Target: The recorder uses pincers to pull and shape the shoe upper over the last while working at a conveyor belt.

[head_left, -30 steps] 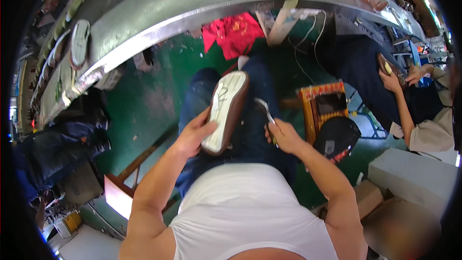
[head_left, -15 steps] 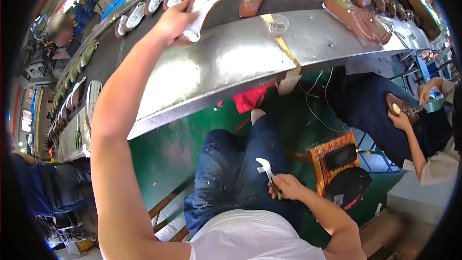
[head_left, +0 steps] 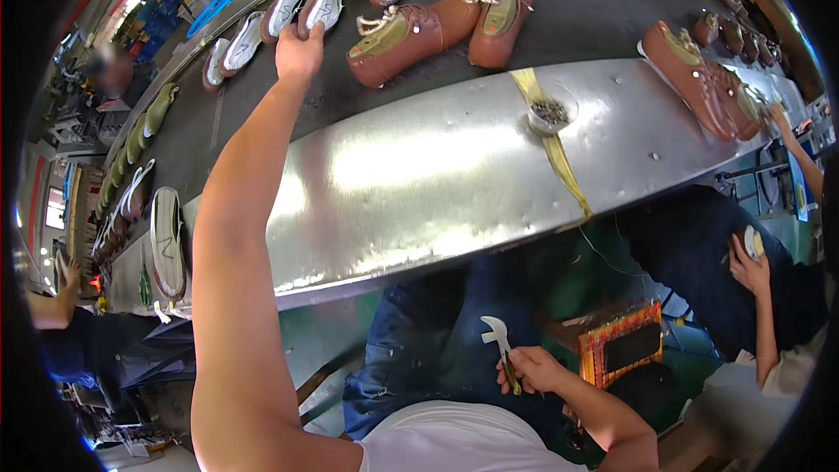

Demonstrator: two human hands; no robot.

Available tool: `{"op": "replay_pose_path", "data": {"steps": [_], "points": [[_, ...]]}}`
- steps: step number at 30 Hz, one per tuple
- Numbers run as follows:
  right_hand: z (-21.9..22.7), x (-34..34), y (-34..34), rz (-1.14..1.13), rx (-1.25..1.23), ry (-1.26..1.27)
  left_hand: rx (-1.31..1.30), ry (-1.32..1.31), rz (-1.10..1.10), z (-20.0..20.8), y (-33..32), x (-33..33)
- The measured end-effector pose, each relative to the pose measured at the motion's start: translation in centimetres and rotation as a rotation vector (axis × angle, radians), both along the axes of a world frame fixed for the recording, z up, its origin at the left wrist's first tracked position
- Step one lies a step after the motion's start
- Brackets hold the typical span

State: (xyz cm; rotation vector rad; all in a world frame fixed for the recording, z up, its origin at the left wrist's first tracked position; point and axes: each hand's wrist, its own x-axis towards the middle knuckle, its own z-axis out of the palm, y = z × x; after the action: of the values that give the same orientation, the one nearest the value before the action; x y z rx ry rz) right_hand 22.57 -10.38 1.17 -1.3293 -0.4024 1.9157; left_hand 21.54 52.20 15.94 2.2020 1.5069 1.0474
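My left hand [head_left: 300, 54] reaches over the dark bench surface, with its fingers closed on the near end of a brown shoe [head_left: 322, 2] whose white underside faces up. The shoe stands in a row with several similar upturned ones. Below the bench edge, above my lap, my right hand [head_left: 531, 371] grips metal pincers [head_left: 495, 332] by their yellowish handle, the curved head pointing up. To the right of my left hand, a brown lace-up shoe [head_left: 384, 44] and another brown shoe [head_left: 500, 31] rest upright, greenish linings showing.
A clear tub of small metal bits [head_left: 550, 114] stands on the shiny metal bench edge [head_left: 376, 166], over a yellow strap [head_left: 565, 177]. More brown shoes [head_left: 695, 79] are at right, near a co-worker's hand [head_left: 750, 269]. Green shoe pieces [head_left: 135, 135] line the left.
The white-bottomed shoe my left hand held above the metal edge is gone from there. That hand is now at the upturned row. The view has shifted. The pincers stay in my right hand.
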Motion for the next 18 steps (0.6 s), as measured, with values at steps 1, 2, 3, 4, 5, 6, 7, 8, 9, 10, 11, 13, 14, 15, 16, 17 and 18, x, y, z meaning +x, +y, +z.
{"op": "replay_pose_path", "data": {"steps": [1, 2, 3, 4, 5, 6, 7, 8, 9, 10, 11, 13, 14, 15, 16, 17, 18], "points": [[0.1, 0.4, 0.6, 0.001, -0.002, 0.001, -0.002, 0.001, 0.001, -0.7, 1.3, 0.6], [0.3, 0.9, 1.2, 0.005, -0.004, 0.022, -0.124, 0.038, 0.121, -1.4, 2.7, 1.4], [0.2, 1.1, 1.9, 0.009, -0.004, 0.045, -0.244, 0.075, 0.241, -2.1, 4.1, 2.0], [0.0, 1.4, 2.4, 0.012, -0.02, 0.055, -0.281, 0.124, 0.243, -2.9, 5.3, 2.6], [0.0, 1.8, 2.9, 0.013, -0.02, 0.057, -0.28, 0.126, 0.244, -3.1, 7.1, 3.0], [0.0, 2.1, 3.4, 0.01, -0.008, 0.071, -0.284, 0.216, 0.243, -3.3, 9.8, 3.0], [0.1, 2.5, 3.8, -0.003, -0.004, 0.084, -0.295, 0.307, 0.233, -3.6, 11.4, 3.3], [0.0, 2.8, 4.2, -0.005, -0.028, 0.096, -0.19, 0.215, 0.253, -4.3, 12.6, 3.0], [0.2, 3.2, 4.6, -0.001, -0.027, 0.101, -0.08, 0.254, 0.26, -4.5, 14.7, 2.0], [0.3, 3.5, 4.9, 0.003, -0.049, 0.108, -0.107, 0.22, 0.311, -4.4, 15.5, 2.1], [0.2, 3.8, 5.2, 0.007, -0.07, 0.115, -0.133, 0.187, 0.364, -4.2, 16.3, 1.9], [-0.7, 4.0, 4.9, -0.003, -0.075, 0.129, -0.145, 0.204, 0.301, -3.9, 18.6, -0.1], [-0.6, 4.2, 4.9, -0.016, -0.07, 0.155, -0.107, 0.162, 0.304, -4.3, 19.0, -0.4], [-0.2, 4.3, 4.8, -0.023, -0.071, 0.181, -0.114, 0.165, 0.302, -4.4, 19.4, -1.0], [0.3, 4.4, 4.9, -0.028, -0.072, 0.173, -0.209, 0.019, 0.091, -4.2, 19.7, -2.0], [0.3, 4.4, 5.0, -0.029, -0.079, 0.174, -0.302, -0.131, -0.119, -4.4, 19.9, -2.6], [0.3, 4.3, 5.0, -0.032, -0.066, 0.174, -0.232, -0.091, -0.047, -4.6, 20.2, -2.6]]}}
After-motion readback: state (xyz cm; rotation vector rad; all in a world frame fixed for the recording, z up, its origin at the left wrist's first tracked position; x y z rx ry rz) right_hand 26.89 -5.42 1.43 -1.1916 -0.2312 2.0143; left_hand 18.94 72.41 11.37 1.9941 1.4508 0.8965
